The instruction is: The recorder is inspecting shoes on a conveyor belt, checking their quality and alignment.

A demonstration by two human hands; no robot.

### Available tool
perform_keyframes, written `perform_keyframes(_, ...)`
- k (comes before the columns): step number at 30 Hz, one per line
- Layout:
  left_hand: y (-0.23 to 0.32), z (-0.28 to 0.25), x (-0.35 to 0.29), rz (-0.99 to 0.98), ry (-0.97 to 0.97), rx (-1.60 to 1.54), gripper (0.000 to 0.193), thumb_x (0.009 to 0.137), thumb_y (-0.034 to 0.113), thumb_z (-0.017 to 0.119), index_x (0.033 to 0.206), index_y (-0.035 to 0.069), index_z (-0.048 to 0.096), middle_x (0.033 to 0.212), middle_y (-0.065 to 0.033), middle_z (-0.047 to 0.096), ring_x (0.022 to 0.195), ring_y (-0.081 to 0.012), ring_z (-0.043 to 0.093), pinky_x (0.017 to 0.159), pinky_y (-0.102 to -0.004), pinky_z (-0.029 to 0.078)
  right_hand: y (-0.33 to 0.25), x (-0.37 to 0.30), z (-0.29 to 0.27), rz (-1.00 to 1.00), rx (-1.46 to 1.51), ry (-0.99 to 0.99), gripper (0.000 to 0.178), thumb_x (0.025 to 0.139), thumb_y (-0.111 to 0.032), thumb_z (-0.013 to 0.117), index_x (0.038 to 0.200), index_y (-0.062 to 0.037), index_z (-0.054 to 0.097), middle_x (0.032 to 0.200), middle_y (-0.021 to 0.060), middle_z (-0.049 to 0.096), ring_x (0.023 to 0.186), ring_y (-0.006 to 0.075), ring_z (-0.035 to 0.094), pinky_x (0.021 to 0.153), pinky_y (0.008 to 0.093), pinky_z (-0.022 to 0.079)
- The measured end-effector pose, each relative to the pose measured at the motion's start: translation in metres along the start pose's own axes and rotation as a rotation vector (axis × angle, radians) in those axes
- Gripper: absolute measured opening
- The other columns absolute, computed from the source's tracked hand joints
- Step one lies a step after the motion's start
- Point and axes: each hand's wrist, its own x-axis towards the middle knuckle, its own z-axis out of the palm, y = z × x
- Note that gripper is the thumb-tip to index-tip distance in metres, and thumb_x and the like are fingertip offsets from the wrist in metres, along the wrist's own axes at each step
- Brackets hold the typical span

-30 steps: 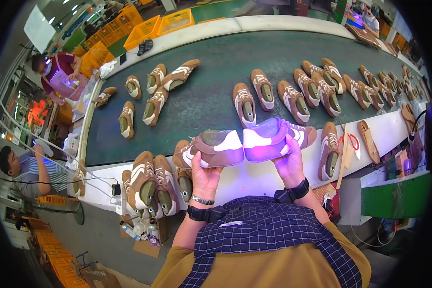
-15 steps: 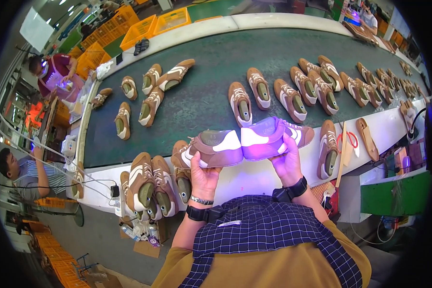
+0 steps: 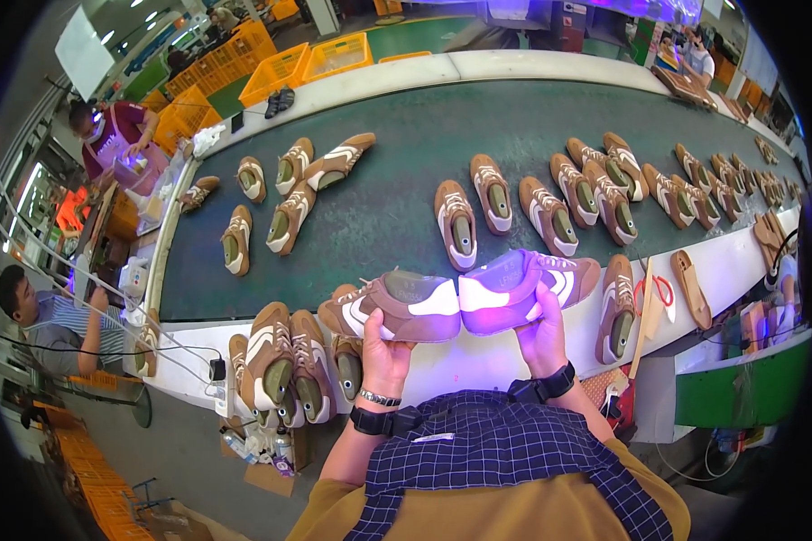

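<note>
I hold a pair of brown and white sneakers up over the white table edge, their heels meeting in the middle. My left hand (image 3: 386, 359) grips the left sneaker (image 3: 397, 305) from below, its toe pointing left. My right hand (image 3: 543, 338) is closed round the right sneaker (image 3: 530, 287), whose toe points right. Purple light falls on both heels, strongest on the right one. Olive-green lasts fill the shoe openings. Just left of my left hand stands a cluster of similar sneakers (image 3: 271, 356). One single sneaker (image 3: 615, 307) lies to the right of my right hand.
Many matching sneakers (image 3: 543, 215) are spread over the dark green belt (image 3: 370, 234). Red-handled scissors (image 3: 659, 293), a wooden strip (image 3: 642, 320) and a tan shoe sole (image 3: 690, 288) lie at right. Two people (image 3: 122, 149) work at left; cables hang there. Orange crates (image 3: 275, 77) stand behind.
Both sneakers appear slightly lower in the view, still held heel to heel. The whole scene has shifted a little down as well. Both hands keep their grip.
</note>
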Motion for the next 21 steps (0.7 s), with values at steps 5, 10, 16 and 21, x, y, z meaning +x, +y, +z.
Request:
perform_keyframes(5,0.002,0.002,-0.001,0.039,-0.014,0.049,0.047,0.083,0.033,0.058,0.123,0.012,0.047,0.118,-0.0055,0.055,0.107,-0.022,0.054,0.088,-0.0397,0.049,-0.004,-0.001,0.003,-0.031,-0.032,-0.026,0.039,0.088,-0.027,0.054,0.122,-0.0083,0.047,0.117,0.0039,0.056,0.109,0.0178,0.053,0.094,0.037,0.043)
perform_keyframes(10,0.0,0.003,0.002,0.026,-0.05,0.012,0.048,0.082,0.033,0.059,0.123,0.012,0.047,0.119,-0.0048,0.055,0.107,-0.0215,0.055,0.09,-0.0398,0.048,-0.003,-0.002,0.006,-0.014,-0.006,-0.026,0.04,0.089,-0.027,0.053,0.123,-0.0078,0.046,0.118,0.0037,0.055,0.109,0.0178,0.053,0.095,0.0359,0.042)
perform_keyframes(16,-0.004,-0.001,0.01,-0.109,-0.096,-0.02,0.05,0.082,0.032,0.058,0.125,0.01,0.045,0.122,-0.0063,0.054,0.111,-0.023,0.052,0.096,-0.0399,0.043,-0.001,0.003,-0.01,0.023,0.077,-0.025,0.038,0.087,-0.025,0.054,0.12,-0.0056,0.049,0.114,0.005,0.057,0.106,0.0183,0.054,0.093,0.0353,0.043)
perform_keyframes(21,-0.03,-0.014,0.018,-0.374,-0.252,-0.032,0.048,0.084,0.031,0.058,0.125,0.007,0.045,0.121,-0.0077,0.054,0.11,-0.0218,0.052,0.1,-0.0386,0.038,-0.004,0.001,-0.04,0.126,0.036,0.005,0.044,0.082,-0.026,0.057,0.119,-0.0028,0.048,0.111,0.0088,0.057,0.102,0.0221,0.055,0.093,0.0362,0.043)
